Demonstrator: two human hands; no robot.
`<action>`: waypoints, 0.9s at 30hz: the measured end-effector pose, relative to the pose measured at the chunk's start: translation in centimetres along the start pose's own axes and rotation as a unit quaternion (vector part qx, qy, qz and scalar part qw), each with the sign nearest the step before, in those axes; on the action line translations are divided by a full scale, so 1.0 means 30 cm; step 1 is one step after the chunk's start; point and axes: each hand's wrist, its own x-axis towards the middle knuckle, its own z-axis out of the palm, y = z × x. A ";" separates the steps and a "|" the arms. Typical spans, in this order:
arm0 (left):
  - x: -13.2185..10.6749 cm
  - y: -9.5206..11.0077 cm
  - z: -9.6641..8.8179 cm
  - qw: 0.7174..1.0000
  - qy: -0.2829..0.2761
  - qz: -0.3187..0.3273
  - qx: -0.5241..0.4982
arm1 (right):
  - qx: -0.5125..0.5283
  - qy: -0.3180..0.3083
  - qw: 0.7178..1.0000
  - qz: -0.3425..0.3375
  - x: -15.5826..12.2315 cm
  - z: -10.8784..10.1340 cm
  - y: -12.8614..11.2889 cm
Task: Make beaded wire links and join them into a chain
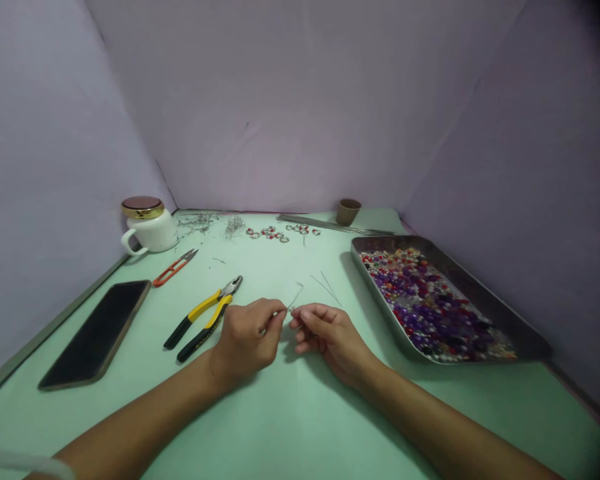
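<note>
Pale green surface (pixel 300 427) below, and all the close work sat in the middle: two bare hands, nearly fingertip to fingertip. Left hand (pixel 250 337) first, thumb and forefinger pinched tight at the near end of a thin wire (pixel 297 293). Right hand (pixel 335 340) came in from the other side, thumb laid against the forefinger, the other fingers loosely curled; whether it gripped the wire too, I couldn't tell. Tiny specks showed at the join, too small to name.

And the line of it, that was the key! The wire's long axis ran away from the person, slanting a little to the right, with a slight bend at its far end. Its near end lay right at the left fingertips, so the left hand was the nearer, with the right just beside.

Two loose wires (pixel 327 289) lay beyond the right hand, between it and the metal tray (pixel 387 298) of mixed beads (pixel 430 313), purple and red leading the colours. Over on the left, yellow-and-black pliers (pixel 205 319) rested just beside the left hand, orange-handled thread snips (pixel 175 268) farther out. Toward the back wall, small beaded rings (pixel 271 233) sat in a cluster, well apart from both hands.
</note>
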 end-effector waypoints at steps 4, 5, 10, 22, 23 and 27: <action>0.014 0.040 0.010 0.953 -0.010 -0.246 -0.177 | 0.003 0.001 1.000 -0.012 0.000 0.001 0.001; 0.016 0.051 0.014 0.931 -0.020 -0.289 -0.224 | 0.000 -0.001 1.000 -0.014 -0.001 0.001 0.002; 0.013 0.083 0.028 0.848 -0.053 -0.392 -0.354 | 0.008 0.019 0.999 -0.041 -0.004 0.008 0.007; 0.046 0.016 -0.025 0.937 -0.070 -0.217 -0.264 | -0.020 -0.008 0.998 -0.051 0.012 -0.040 -0.062; 0.061 0.009 -0.044 0.933 -0.060 -0.237 -0.264 | -0.042 -0.019 0.998 -0.043 0.011 -0.043 -0.068; 0.104 0.015 -0.109 0.914 -0.120 -0.316 -0.225 | -0.200 -0.076 0.977 0.001 -0.005 -0.030 -0.084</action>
